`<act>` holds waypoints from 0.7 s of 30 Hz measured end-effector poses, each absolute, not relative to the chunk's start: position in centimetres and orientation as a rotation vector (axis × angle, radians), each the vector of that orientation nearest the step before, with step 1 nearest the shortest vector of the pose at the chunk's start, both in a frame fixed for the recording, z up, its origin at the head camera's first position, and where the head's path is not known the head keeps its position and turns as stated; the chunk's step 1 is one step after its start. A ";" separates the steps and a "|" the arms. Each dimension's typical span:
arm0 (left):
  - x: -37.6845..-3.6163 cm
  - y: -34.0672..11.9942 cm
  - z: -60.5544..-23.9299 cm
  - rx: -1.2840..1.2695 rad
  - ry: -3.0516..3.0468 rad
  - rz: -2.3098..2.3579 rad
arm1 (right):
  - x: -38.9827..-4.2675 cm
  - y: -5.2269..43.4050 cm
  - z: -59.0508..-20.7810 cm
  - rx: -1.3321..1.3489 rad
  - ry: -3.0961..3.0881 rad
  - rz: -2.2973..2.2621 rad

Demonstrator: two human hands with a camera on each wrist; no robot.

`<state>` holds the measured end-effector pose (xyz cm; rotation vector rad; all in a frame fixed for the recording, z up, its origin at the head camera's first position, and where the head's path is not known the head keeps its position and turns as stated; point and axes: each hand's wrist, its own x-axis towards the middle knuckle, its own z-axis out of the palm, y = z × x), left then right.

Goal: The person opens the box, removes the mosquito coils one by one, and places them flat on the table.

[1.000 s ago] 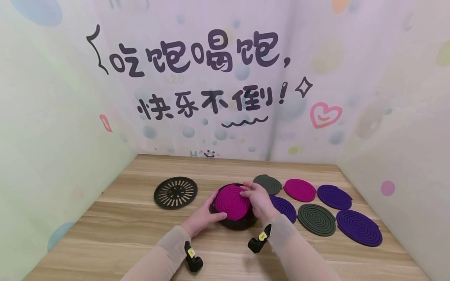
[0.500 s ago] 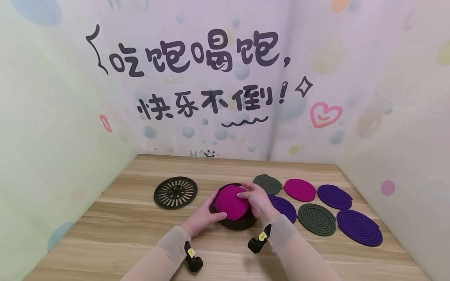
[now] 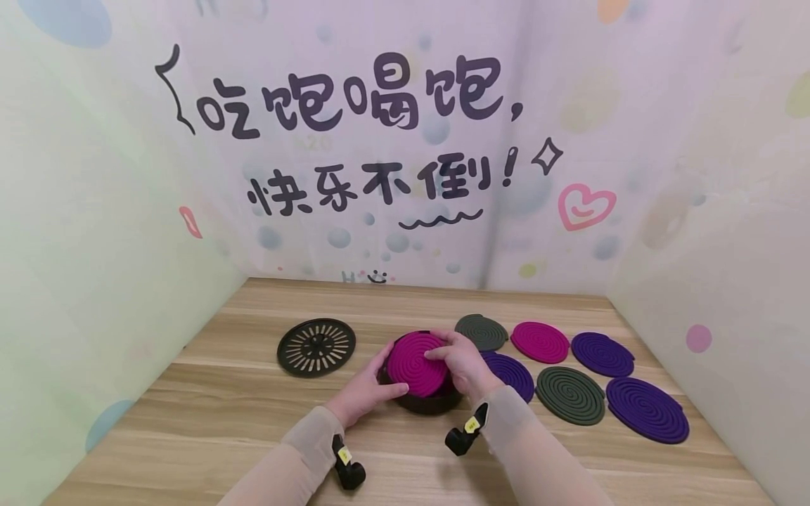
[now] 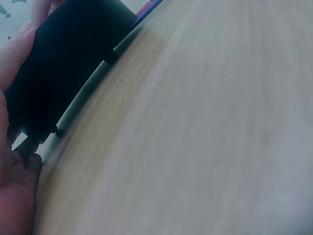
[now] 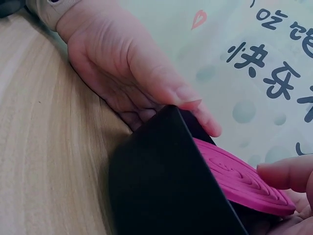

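Magenta coil (image 3: 414,362) sits tilted in the black round holder (image 3: 420,402), mid-counter, a bit toward the near edge. My left hand (image 3: 367,385) cups the holder's left wall, fingers curled round it, thumb at the rim by the coil. My right hand (image 3: 460,362) lies over the coil's right side, fingertips (image 5: 286,172) pressing its top; I can't tell if they curl under. Slotted black lid (image 3: 316,346) lies flat to the left of the holder, apart from it. Six more coils toward the right edge of the counter (image 3: 215,422): grey (image 3: 482,331), magenta (image 3: 540,341), purple (image 3: 602,354), purple (image 3: 511,374), grey (image 3: 570,395), purple (image 3: 647,409).
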<state>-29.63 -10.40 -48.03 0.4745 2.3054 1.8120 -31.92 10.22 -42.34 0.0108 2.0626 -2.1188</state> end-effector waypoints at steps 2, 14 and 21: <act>-29.6 -10.4 -48.0 0.474 2.308 1.808 | -31.9 10.1 -42.3 0.005 2.051 -2.122; -29.6 -10.4 -47.9 0.480 2.323 1.803 | -32.1 10.3 -42.2 0.023 1.964 -2.244; -29.8 -10.3 -47.9 0.497 2.332 1.806 | -32.1 10.9 -41.8 0.078 1.857 -2.324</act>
